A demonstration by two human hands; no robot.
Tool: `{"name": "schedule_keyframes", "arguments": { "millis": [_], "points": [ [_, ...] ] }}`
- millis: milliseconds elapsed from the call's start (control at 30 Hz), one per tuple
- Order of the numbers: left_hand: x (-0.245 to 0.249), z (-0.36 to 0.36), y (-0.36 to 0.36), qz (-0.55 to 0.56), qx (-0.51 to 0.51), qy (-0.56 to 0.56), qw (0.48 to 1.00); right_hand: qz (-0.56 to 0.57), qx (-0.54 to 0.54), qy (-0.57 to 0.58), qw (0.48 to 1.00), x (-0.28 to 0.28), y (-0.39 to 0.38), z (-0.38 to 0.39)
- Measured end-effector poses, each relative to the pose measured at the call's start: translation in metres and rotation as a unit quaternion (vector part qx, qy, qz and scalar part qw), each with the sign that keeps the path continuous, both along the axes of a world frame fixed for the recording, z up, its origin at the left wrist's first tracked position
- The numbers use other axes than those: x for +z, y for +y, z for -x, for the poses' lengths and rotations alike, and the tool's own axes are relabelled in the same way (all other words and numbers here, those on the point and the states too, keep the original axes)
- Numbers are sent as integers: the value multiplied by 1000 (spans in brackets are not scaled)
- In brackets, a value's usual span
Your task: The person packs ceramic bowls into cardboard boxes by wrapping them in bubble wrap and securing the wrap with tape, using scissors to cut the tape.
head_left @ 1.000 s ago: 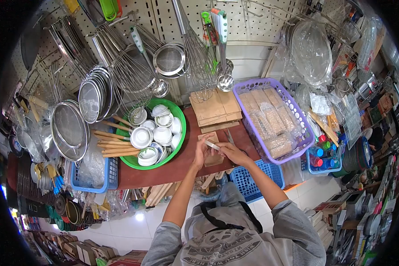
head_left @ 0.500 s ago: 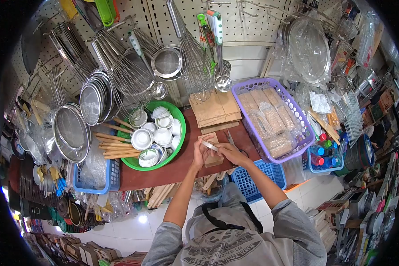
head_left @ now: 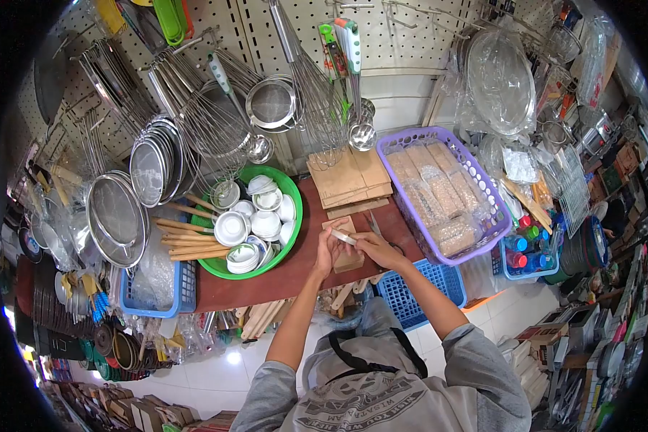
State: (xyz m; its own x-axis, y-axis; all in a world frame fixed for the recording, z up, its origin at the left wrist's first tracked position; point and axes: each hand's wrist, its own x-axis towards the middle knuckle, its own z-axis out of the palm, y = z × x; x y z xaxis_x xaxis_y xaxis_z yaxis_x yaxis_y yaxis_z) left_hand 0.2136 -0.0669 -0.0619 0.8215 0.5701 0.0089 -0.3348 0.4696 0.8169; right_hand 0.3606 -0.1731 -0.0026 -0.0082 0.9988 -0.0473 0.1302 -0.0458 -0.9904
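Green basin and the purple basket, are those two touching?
Apart. In the head view, the brown paper stack and bare red tabletop show between the right side of the green basin and the left side of the purple basket.

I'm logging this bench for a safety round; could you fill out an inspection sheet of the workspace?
Surface: red-brown tabletop, bare in patches; stains too small to tell.
Job's things: small white item between both hands, above a brown piece; scissors lie beside the right hand.
Clutter: green basin of white bowls, flat brown stack, purple basket of wrapped packs.
Hands: left hand and right hand bare, both on the white item.
Cables: nothing seen.
Surroundings: whisks and strainers hang around the pegboard.
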Motion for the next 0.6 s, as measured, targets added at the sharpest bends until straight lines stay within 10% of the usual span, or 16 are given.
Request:
{"name": "schedule_keyframes", "arguments": {
  "millis": [600],
  "points": [
    [-8, -10, -7, -68, 62, 88, 992, 18, -12, -42, 999, -19, 4, -10]
  ]
}}
